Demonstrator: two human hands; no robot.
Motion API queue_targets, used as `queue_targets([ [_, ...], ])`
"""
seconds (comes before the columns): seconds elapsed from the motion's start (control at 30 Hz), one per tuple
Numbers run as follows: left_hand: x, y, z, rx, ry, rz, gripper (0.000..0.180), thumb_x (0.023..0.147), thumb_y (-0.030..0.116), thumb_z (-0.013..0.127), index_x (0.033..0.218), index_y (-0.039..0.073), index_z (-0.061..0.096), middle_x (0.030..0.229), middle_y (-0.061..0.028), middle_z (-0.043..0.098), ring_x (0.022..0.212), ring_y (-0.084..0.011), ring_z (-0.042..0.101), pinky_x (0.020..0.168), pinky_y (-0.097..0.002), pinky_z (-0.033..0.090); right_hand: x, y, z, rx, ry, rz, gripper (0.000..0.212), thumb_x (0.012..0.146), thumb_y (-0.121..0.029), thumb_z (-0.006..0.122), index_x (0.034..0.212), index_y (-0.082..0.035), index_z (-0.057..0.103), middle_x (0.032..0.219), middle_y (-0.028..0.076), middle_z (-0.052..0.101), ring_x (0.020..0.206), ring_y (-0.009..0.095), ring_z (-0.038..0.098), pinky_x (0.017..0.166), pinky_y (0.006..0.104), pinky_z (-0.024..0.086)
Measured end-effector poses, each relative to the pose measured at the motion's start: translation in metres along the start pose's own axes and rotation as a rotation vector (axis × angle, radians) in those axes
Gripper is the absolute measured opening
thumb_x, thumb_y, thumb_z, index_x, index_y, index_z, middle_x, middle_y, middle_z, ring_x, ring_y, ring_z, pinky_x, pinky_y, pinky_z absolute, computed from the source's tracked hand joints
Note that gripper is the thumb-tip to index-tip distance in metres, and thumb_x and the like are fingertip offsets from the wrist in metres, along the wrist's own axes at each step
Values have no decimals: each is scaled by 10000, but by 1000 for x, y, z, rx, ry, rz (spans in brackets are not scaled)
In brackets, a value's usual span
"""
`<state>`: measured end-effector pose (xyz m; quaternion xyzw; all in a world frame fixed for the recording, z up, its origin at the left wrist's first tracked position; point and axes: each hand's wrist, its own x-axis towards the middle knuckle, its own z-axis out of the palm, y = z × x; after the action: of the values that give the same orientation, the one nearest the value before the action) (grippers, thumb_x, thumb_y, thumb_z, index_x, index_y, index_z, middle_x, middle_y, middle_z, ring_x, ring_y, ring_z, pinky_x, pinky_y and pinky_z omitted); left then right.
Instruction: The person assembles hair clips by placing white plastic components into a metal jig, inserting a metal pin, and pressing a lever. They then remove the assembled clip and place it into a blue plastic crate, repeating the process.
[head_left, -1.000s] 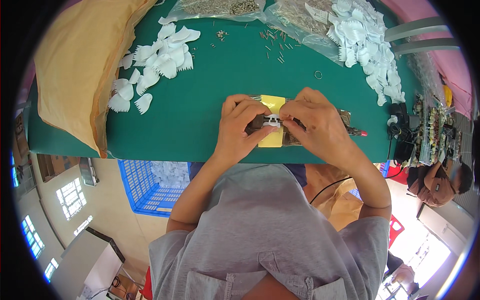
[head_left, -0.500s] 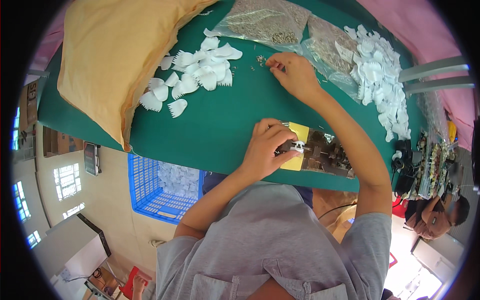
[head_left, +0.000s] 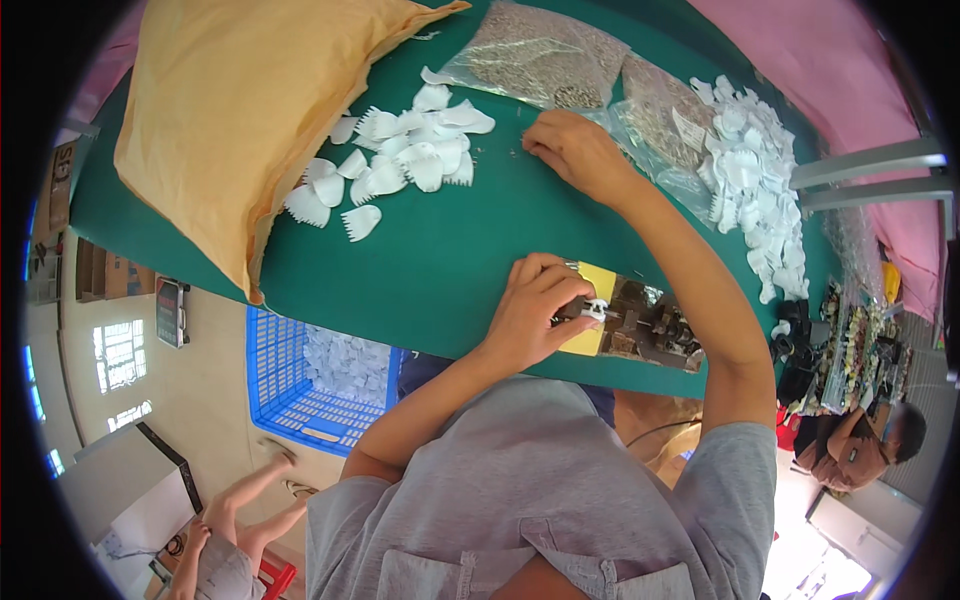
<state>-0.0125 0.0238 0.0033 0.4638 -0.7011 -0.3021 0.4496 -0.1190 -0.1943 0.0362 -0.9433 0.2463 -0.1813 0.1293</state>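
Note:
My left hand (head_left: 540, 308) rests at a small metal fixture (head_left: 655, 325) with a yellow plate (head_left: 583, 341) at the table's near edge. Its thumb and fingers pinch a small white plastic part (head_left: 595, 309) against the fixture. Farther off, my right hand (head_left: 578, 152) is low over the green table (head_left: 440, 262), fingers drawn together beside a few tiny metal bits (head_left: 514, 153). Whatever its fingertips hold is hidden or too small to make out. Left of that hand lies a loose pile of white, toothed plastic pieces (head_left: 422, 160).
A large yellow sack (head_left: 230, 120) covers the table's left side. Clear bags of small metal parts (head_left: 540, 55) lie at the back, beside a heap of white pieces (head_left: 745, 165). A blue crate (head_left: 325, 425) stands below the edge. Other people (head_left: 230, 560) sit nearby.
My right hand's fingers have closed together over the tiny metal bits. My left hand keeps its pinch at the fixture. At lower left, more of a seated person has come into view.

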Motion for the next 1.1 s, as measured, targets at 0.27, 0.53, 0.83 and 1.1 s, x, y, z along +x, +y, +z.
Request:
queue_targets([
  [0.27, 3, 1, -3, 16, 28, 28, 335, 771, 228, 896, 1017, 90, 716, 1056, -54, 705, 1080, -277, 594, 936, -409, 444, -107, -96, -76, 558, -93, 540, 149, 981, -117, 675, 1039, 11, 727, 959, 122, 724, 827, 215, 704, 772, 333, 560],
  [0.53, 2, -6, 3, 13, 2, 4, 353, 781, 301, 888, 1034, 120, 721, 1068, -36, 693, 1114, -271, 573, 973, -432, 412, -138, -125, -79, 310, -185, 473, 79, 970, -77, 677, 1032, -38, 708, 926, 112, 684, 866, 297, 679, 750, 390, 528],
  [0.83, 0, -5, 4, 22, 10, 2, 357, 772, 298, 893, 1026, 117, 721, 1069, -37, 693, 1117, -270, 571, 971, -432, 413, -145, -132, -66, 235, -106, 500, 66, 946, -115, 673, 958, -55, 695, 928, 101, 705, 890, 334, 676, 768, 456, 524],
  [1.1, 0, -4, 3, 10, 12, -4, 351, 771, 263, 890, 1042, 117, 723, 1073, -30, 695, 1122, -261, 570, 974, -428, 412, -152, -142, -52, 202, 50, 535, 38, 908, -86, 720, 935, -63, 709, 849, 83, 668, 774, 296, 637, 703, 419, 502],
])
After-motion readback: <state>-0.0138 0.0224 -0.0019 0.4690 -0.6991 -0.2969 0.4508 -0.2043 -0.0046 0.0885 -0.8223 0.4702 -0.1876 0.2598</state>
